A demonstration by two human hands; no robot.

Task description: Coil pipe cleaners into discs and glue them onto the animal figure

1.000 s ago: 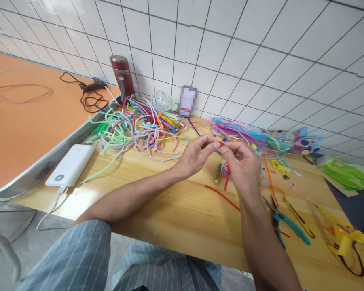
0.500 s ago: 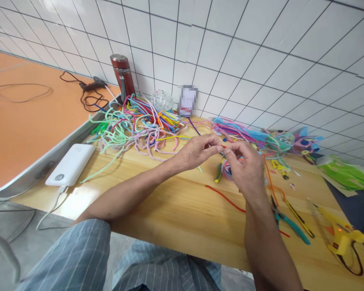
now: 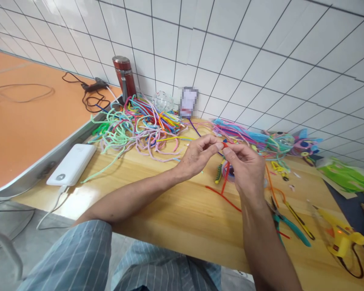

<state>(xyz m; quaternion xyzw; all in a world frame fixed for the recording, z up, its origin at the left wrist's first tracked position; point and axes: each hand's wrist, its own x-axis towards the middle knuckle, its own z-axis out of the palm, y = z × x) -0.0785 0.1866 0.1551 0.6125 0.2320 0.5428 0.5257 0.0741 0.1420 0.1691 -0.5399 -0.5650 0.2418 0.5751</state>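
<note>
Between the fingertips of my left hand point(image 3: 200, 155) and my right hand point(image 3: 245, 165) is a red pipe cleaner point(image 3: 226, 178), pinched from both sides above the table. One end of it is bent or rolled at the fingertips, and its straight tail hangs down toward me. A second red pipe cleaner point(image 3: 214, 190) lies on the wood below, partly behind my right forearm. Just behind the tail, yellow-and-black handled pliers point(image 3: 219, 173) lie beside a round lilac piece, mostly hidden by my right hand.
Left of my hands spreads a heap of coloured pipe cleaners point(image 3: 145, 129), with a red flask point(image 3: 124, 79) and a phone point(image 3: 188, 102) behind. A white power bank point(image 3: 71, 165) lies at left. Teal-handled pliers point(image 3: 291, 227), a yellow cutter point(image 3: 299, 220) and a yellow glue gun point(image 3: 341, 234) lie right.
The red pipe cleaner's tail now shows hanging below my fingers, and a red bend shows at the fingertips. Both hands stay close together in nearly the same place.
</note>
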